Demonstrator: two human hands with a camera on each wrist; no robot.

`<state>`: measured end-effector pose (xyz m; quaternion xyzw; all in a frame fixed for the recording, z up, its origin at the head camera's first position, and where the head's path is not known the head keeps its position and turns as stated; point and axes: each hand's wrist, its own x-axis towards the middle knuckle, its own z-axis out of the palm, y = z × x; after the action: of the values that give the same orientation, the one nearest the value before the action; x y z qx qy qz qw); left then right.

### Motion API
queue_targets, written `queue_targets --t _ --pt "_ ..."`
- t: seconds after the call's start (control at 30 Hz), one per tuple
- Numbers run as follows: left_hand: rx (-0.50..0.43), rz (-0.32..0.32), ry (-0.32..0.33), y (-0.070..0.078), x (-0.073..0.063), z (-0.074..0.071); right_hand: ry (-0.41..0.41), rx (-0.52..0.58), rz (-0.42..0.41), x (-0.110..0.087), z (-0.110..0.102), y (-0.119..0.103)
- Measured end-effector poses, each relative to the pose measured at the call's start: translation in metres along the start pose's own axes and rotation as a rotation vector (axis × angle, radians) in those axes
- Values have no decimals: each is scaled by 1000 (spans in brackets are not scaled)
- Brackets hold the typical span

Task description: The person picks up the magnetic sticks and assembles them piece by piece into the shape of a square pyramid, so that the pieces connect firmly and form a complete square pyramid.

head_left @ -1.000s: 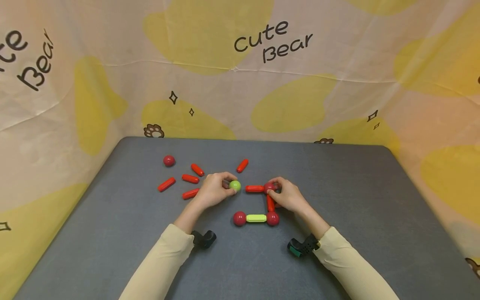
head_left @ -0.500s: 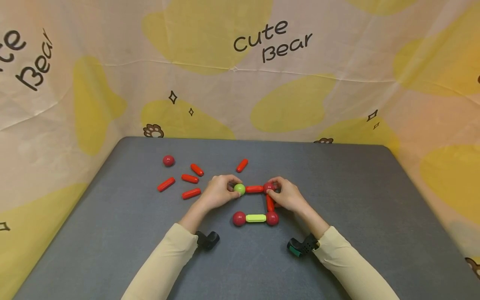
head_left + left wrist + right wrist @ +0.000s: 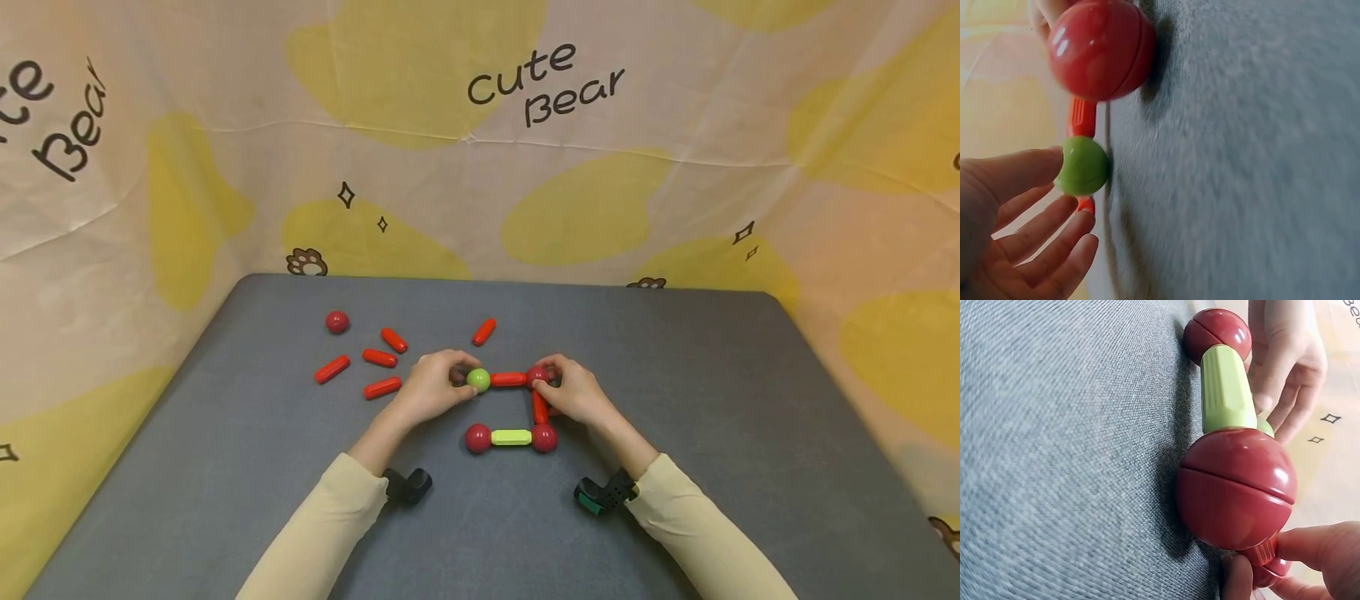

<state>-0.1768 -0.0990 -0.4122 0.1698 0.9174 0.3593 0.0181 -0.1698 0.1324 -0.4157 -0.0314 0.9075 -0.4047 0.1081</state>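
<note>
My left hand point(image 3: 431, 387) holds a green ball point(image 3: 478, 380) between thumb and fingers. In the left wrist view the thumb touches the green ball point(image 3: 1083, 166) on one side, with fingers beyond it. The ball meets the left end of a red rod point(image 3: 509, 379). At that rod's right end, my right hand point(image 3: 573, 390) pinches a red ball point(image 3: 537, 377). Another red rod point(image 3: 540, 407) runs from there toward the near right red ball point(image 3: 543, 437). A yellow-green rod point(image 3: 512, 437) links this to the near left red ball point(image 3: 477, 438).
Left of the hands lie several loose red rods point(image 3: 379, 357) and a single red ball point(image 3: 337, 322). One more red rod point(image 3: 484, 332) lies behind the joined pieces. The grey table point(image 3: 675, 350) backs onto a patterned cloth point(image 3: 585, 200).
My left hand has brought the green ball rightward to the free end of the red rod, closing the gap. The right hand has stayed at its red ball.
</note>
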Motion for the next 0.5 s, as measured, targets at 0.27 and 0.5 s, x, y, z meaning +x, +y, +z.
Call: queue_targets --t 0.27,0.5 --pt "-21 7 60 -6 -20 -33 5 -7 1 1 0 0" --pt "-64 -2 195 -27 -35 -53 6 -8 2 0 0 1"
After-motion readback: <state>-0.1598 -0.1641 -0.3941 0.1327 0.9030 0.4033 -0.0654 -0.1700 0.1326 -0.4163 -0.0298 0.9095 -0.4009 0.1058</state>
